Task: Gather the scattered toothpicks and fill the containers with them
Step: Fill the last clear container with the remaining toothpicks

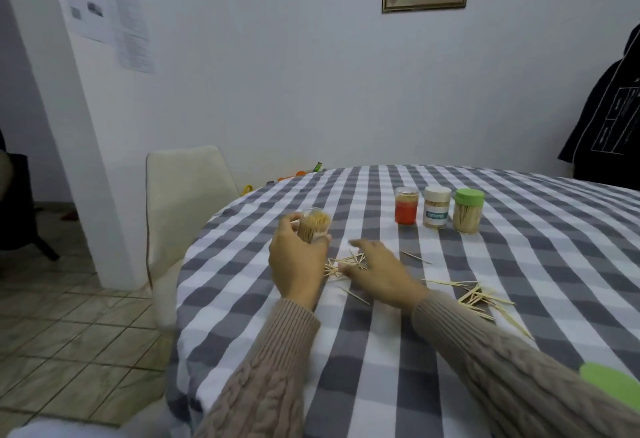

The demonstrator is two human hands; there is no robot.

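Observation:
My left hand (296, 261) grips an open clear container (313, 228) packed with toothpicks, held just above the checked tablecloth (519, 250). Beside it, my right hand (375, 273) lies low over a small heap of loose toothpicks (341, 264), fingers spread and touching them. A second scatter of toothpicks (479, 297) lies to the right of my right wrist, and one or two single sticks (415, 257) lie beyond the hand. Farther back stand three closed containers: an orange one (406, 206), a white labelled one (437, 207) and a green-lidded one (467, 210).
A cream chair (185, 202) stands at the table's left edge, over a tiled floor. A green lid (613, 385) lies near the front right. A dark garment (613, 119) hangs at the far right, and small toys (304, 171) lie beyond the table's far edge.

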